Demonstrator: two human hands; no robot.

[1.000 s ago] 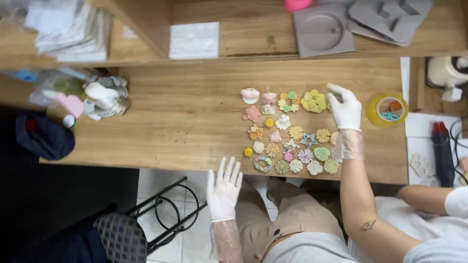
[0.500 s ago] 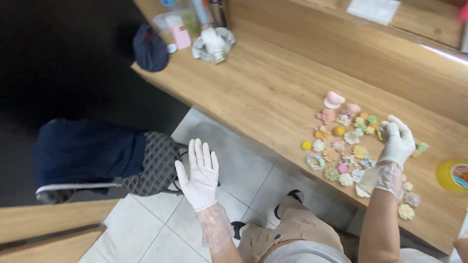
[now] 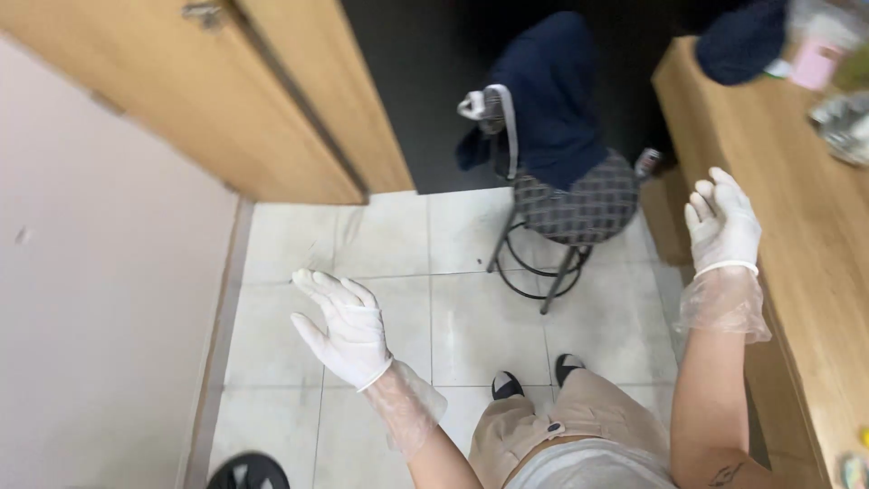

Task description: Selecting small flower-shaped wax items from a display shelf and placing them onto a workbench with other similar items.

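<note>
Two gloved hands hanging empty, fingers spread: left hand point(image 3: 348, 330) over tiled floor point(image 3: 380, 244), right hand point(image 3: 722, 225) nearing wooden table point(image 3: 797, 217) edge; risking knock against stool point(image 3: 566, 213).

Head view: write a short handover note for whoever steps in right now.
Left hand, white-gloved, is open in the air over the tiled floor, holding nothing.
Right hand, white-gloved, is open and empty at the edge of the long wooden table.
Nearest thing: a black metal stool with a dark blue garment draped on it.
Nothing is gripped.
</note>
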